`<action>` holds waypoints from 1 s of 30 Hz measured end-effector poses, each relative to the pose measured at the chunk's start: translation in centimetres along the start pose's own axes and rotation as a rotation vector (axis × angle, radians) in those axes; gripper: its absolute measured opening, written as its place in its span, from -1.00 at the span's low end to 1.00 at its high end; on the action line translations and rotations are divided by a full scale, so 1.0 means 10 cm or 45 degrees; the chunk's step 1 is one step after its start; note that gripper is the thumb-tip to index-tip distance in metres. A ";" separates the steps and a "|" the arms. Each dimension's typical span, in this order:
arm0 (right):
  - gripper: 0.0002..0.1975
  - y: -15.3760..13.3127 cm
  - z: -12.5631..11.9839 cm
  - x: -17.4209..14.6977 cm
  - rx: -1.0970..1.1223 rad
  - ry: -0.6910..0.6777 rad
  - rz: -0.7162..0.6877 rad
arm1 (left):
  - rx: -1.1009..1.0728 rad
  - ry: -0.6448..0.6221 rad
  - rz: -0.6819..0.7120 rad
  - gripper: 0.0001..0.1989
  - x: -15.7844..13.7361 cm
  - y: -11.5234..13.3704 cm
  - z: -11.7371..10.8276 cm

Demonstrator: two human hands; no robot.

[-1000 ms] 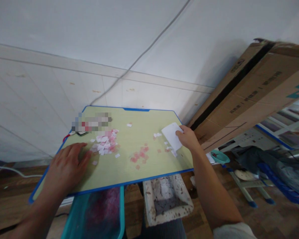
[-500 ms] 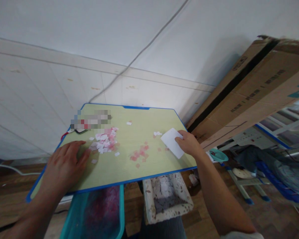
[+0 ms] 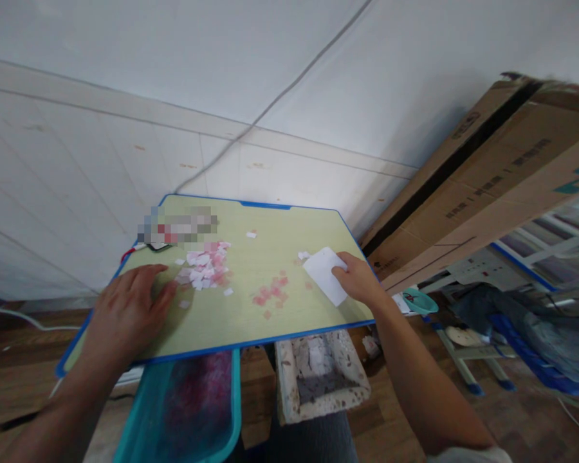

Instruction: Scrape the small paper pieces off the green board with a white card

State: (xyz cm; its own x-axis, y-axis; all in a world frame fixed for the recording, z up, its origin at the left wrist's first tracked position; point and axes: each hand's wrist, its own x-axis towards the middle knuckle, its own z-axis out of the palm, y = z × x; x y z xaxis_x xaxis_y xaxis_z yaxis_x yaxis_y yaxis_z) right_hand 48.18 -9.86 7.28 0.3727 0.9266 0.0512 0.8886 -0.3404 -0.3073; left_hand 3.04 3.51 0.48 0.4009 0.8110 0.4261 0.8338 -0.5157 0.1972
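Observation:
My right hand pinches the edge of a white card, which is tilted just over the right part of the table. A few small white paper pieces lie by the card's left corner. My left hand rests on the table's left side, fingers spread, with nothing in it. Just right of its fingertips is a heap of white and pink paper squares. Flat pink squares are scattered at the middle of the tabletop.
A teal bin with reddish contents and a speckled box stand below the table's front edge. Tall cardboard leans at the right. A blurred-out object lies at the back left. The wall borders the table's far side.
The white card in my right hand has shifted slightly left, toward the small white pieces. My left hand stays in place. The view has tilted a little.

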 end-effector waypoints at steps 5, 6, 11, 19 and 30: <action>-0.63 -0.02 -0.18 -0.22 0.049 0.124 0.055 | -0.014 0.001 -0.019 -0.53 0.00 0.00 -0.01; -0.62 0.01 -0.23 -0.26 0.023 0.143 0.085 | -0.024 0.004 -0.023 -0.52 0.00 0.00 -0.01; -0.62 0.14 -0.27 -0.51 -0.098 0.047 0.118 | -0.052 0.003 -0.038 -0.54 -0.02 0.00 0.01; -0.55 -0.15 -0.05 -0.75 -0.115 0.033 0.067 | -0.021 -0.008 -0.055 -0.51 -0.02 0.01 -0.01; -0.60 0.13 -0.10 -0.95 -0.159 0.143 0.244 | -0.004 0.024 -0.096 -0.48 -0.01 0.06 0.00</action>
State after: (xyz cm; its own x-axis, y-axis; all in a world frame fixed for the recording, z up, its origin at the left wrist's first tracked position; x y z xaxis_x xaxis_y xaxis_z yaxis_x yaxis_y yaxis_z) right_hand 46.01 -19.29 7.37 0.5584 0.8221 0.1109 0.8226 -0.5316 -0.2019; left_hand 3.47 3.13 0.60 0.3296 0.8425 0.4261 0.8602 -0.4540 0.2321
